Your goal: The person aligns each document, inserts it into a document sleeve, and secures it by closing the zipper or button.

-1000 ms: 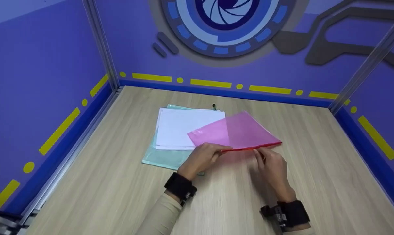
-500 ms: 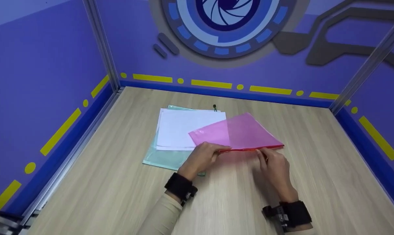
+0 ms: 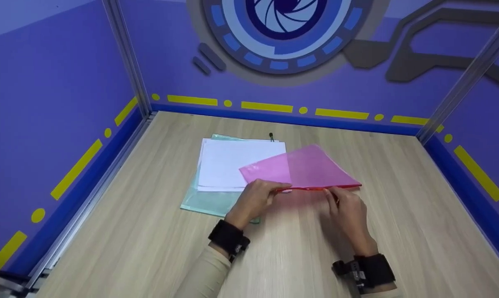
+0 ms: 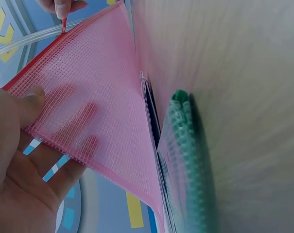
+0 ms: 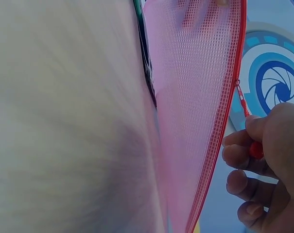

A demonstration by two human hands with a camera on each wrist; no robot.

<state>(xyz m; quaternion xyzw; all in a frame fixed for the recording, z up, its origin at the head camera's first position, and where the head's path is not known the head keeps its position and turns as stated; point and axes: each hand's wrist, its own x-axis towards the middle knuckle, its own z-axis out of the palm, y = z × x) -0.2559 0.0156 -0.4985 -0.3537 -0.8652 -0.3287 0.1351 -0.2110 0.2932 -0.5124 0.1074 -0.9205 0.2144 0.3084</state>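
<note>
Both hands on pink mesh pouch (image 3: 303,169), raised off tabletop (image 3: 398,231).
Left hand (image 3: 255,200) fingers (image 4: 83,114) pinch its corner; right hand (image 3: 349,213) fingers (image 5: 239,158) pinch the red zipper pull (image 5: 255,149).

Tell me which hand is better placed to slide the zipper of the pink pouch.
Probably the right hand: it already pinches the red zipper pull, while the left hand grips the pink mesh pouch at its corner.

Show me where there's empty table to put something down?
Bare wood lies along the table's right side, between the pink mesh pouch and the right wall, and in the near-left corner, below the green pouch. A strip at the back wall is free too. The middle is crowded: white paper, both pouches, left hand, right hand.
</note>
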